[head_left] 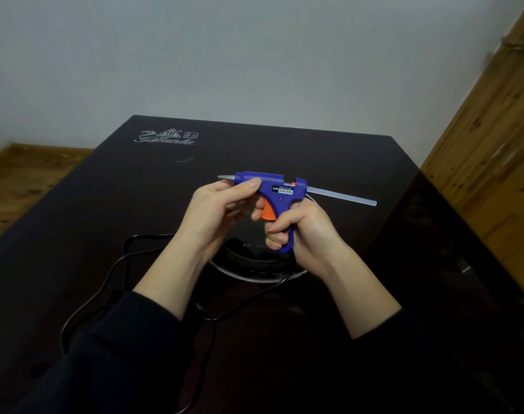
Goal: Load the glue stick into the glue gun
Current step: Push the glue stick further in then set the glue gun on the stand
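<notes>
The glue stick point(343, 196) sits in the back of the blue glue gun point(277, 191), its long axis in line with the barrel, running right and slightly down, most of it still showing. The gun is held above the dark table point(329, 150), nozzle pointing left, handle down. The right hand point(299, 227) wraps the handle; the left hand point(217, 210) pinches the barrel near the nozzle. A black cord point(111, 264) loops on the table below

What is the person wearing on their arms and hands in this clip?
Both hands, left and right, are bare: no gloves, rings or watch visible. Dark, navy-looking long sleeves are pushed up partway, leaving wrists and lower forearms uncovered. No markings show on the fabric.
</notes>
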A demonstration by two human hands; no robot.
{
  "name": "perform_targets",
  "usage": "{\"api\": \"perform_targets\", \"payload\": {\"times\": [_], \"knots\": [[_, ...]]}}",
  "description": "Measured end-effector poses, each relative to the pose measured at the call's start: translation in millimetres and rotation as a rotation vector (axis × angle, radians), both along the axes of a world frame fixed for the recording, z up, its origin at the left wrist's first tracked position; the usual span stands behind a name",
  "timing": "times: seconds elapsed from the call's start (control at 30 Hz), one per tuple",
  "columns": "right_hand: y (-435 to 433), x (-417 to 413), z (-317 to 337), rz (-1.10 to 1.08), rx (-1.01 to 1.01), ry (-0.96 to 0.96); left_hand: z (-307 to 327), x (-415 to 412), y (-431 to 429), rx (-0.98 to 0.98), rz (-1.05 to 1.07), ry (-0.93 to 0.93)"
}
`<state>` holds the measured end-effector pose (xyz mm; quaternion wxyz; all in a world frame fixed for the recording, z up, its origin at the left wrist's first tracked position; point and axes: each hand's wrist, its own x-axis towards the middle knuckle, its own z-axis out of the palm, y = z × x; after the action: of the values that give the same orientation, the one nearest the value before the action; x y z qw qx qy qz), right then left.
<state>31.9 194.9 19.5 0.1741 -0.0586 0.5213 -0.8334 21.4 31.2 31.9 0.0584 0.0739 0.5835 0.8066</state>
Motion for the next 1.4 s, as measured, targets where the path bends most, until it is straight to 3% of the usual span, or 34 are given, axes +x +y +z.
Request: {"api": "perform_targets", "payload": {"times": [0.63,1.0,1.23,1.4], "knots": [[-4.1,3.6,5.1,-0.05,0.034,-0.085,4.4,5.5,4.5,0.049,0.02,-0.009],[0.6,0.8,0.8,-0.025,0.037,0.026,1.1,0.4,3.4,-0.007,0.061,-0.04],[-0.4,0.2,3.8,-0.162,-0.029,0.053,2.2,-1.7,2.0,-0.014,0.156,-0.099],[8.4,-4.6,2.1,-0.327,0.084,0.029,1.9,-4.3,0.9,-0.008,0.169,-0.126]]}}
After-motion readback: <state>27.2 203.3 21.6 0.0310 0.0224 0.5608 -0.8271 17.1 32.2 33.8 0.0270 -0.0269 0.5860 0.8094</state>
